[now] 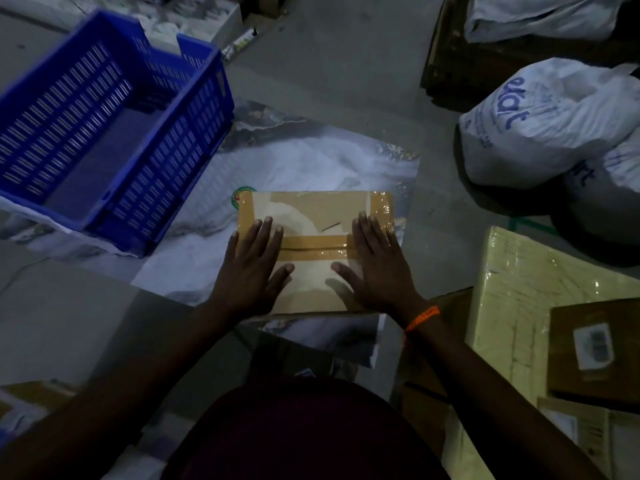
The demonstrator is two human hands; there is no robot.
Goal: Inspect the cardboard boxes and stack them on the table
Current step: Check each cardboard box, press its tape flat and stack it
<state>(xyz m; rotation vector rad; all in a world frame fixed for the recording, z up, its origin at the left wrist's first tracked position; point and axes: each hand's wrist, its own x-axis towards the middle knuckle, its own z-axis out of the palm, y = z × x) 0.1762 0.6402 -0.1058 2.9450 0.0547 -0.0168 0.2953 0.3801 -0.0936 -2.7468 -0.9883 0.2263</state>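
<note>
Taped cardboard box (313, 213) at near right corner of surface (294, 161), long axis left-right. Your left hand (250, 268) and right hand (377, 266) press flat on top, fingers (267, 233) straight, gripping nothing; both equally near.

Beyond and well right of the right hand (377, 261), a white bag (554, 140) carries big blue letters, turned sideways, partly readable as "ekart". The second bag (609, 199) touching it shows only "rt". A white label (593, 346) right of that wrist and a round sticker (239, 199) just past the left hand (249, 268) are too blurred to read.
</note>
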